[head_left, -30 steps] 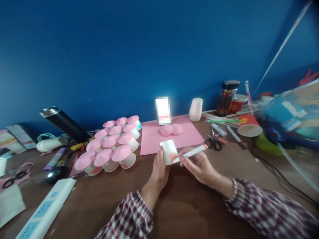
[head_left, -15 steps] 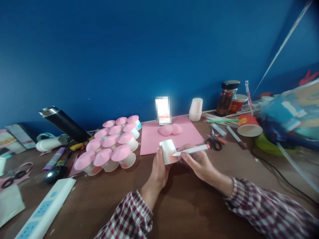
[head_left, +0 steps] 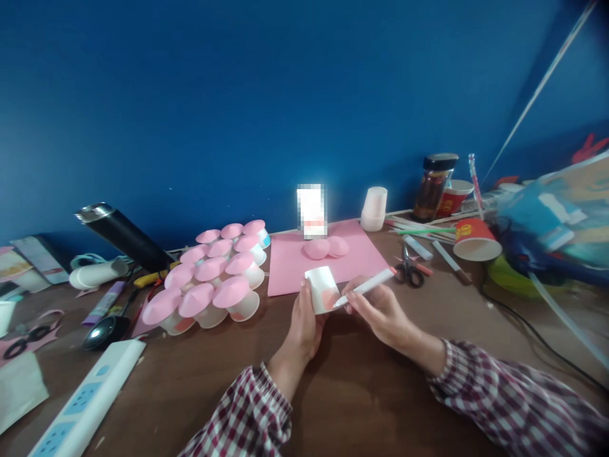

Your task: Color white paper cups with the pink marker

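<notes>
My left hand [head_left: 307, 324] is closed round a white paper cup [head_left: 320, 285], held tilted over the table. An orange-pink coloured patch shows low on the cup's side. Between the fingers of my right hand [head_left: 375, 308] is a white marker pen [head_left: 366, 286] with an orange end. Its tip is at the cup's lower right side, at the edge of the patch. Beyond the cup lies a sheet of pink paper [head_left: 285, 270] with small pink paper cones [head_left: 316, 249] on it. To the left stand several cups topped with pink cones [head_left: 231, 291].
Scissors [head_left: 410, 273], loose markers [head_left: 451, 261] and a red paper cup [head_left: 476, 240] lie at the right. Stacked white cups [head_left: 374, 209] stand near the wall. A power strip [head_left: 90, 397], a ladle [head_left: 105, 332] and a black flask [head_left: 128, 236] are on the left.
The marker has tilted more steeply, its tip shifting slightly right and down along the cup. The coloured patch shows more fully. My left hand and the cup have barely moved.
</notes>
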